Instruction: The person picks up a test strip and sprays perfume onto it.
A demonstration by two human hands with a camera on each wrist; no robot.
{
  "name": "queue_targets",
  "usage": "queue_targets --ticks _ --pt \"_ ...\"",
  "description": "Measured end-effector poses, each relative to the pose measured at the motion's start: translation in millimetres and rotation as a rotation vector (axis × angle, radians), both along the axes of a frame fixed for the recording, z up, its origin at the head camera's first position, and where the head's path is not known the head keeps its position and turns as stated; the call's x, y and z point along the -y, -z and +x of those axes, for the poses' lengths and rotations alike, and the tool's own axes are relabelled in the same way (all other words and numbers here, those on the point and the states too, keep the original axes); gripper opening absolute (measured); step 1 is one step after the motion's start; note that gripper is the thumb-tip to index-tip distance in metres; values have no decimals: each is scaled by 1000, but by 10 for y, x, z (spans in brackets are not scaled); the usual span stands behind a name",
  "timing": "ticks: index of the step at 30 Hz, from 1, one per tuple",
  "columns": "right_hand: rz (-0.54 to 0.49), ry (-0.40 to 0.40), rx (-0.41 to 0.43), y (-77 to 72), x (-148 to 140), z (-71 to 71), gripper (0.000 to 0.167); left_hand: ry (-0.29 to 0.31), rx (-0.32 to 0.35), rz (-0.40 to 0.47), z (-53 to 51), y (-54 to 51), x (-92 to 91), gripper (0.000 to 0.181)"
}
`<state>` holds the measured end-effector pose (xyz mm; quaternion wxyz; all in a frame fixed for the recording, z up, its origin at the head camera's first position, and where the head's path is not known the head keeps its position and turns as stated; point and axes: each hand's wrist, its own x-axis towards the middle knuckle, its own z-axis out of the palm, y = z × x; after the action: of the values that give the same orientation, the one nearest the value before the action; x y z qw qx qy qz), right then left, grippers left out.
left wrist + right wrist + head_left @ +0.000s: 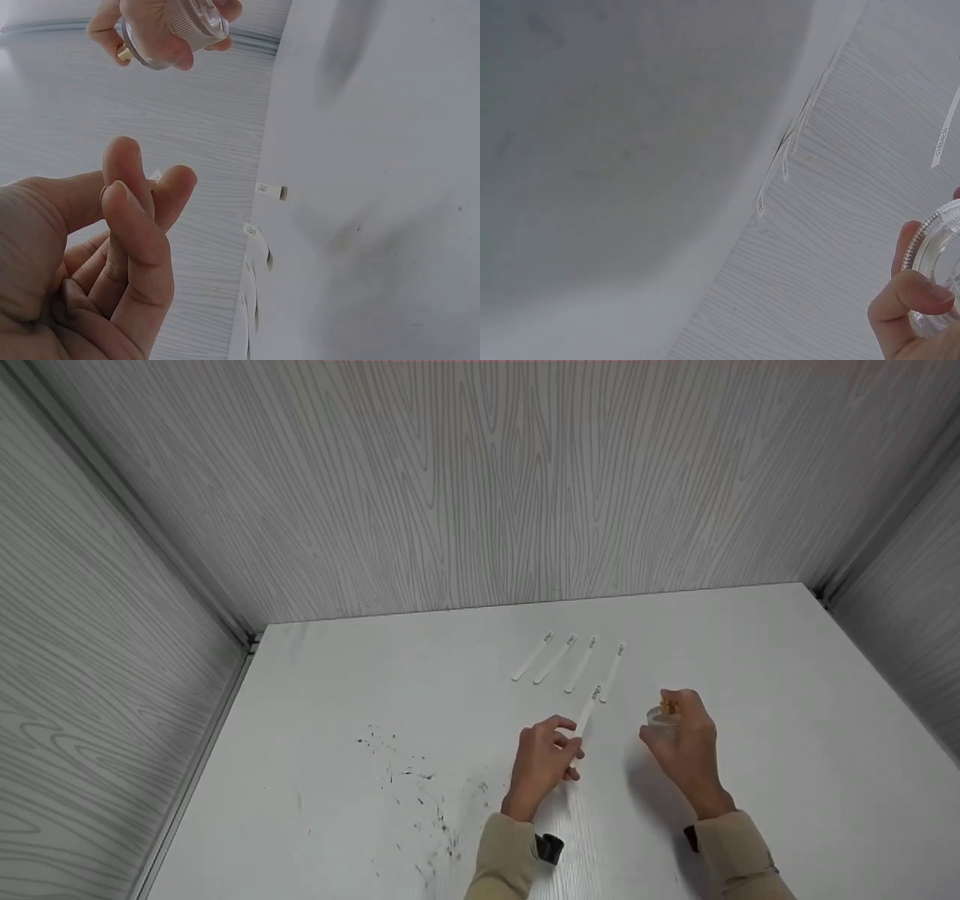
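Observation:
My left hand [541,760] pinches a slim white paper test strip [588,712] near its lower end, between thumb and fingers. Dark lettering marks the strip's far end. In the right wrist view this strip [946,133] slants in at the right edge. To the right, my right hand [684,739] grips a clear, ridged glass bottle [196,24] that looks like a perfume bottle. Its gold-coloured top [124,52] shows beside a bent finger. Bottle and held strip are apart, both raised off the table. Fingers cover much of the bottle.
Several more white test strips [578,667] lie in a slanted row on the white table [337,682], beyond the left hand. Dark specks [420,799] mark the surface at left. Wood-grain panels [480,495] wall the back and both sides.

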<state>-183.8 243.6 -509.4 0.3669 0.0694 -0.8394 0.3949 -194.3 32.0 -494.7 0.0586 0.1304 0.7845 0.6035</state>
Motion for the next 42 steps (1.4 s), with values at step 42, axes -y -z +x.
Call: queue_targets --ticks 42 --pt "-12 33 -56 -5 5 13 49 -4 12 11 26 30 -33 19"
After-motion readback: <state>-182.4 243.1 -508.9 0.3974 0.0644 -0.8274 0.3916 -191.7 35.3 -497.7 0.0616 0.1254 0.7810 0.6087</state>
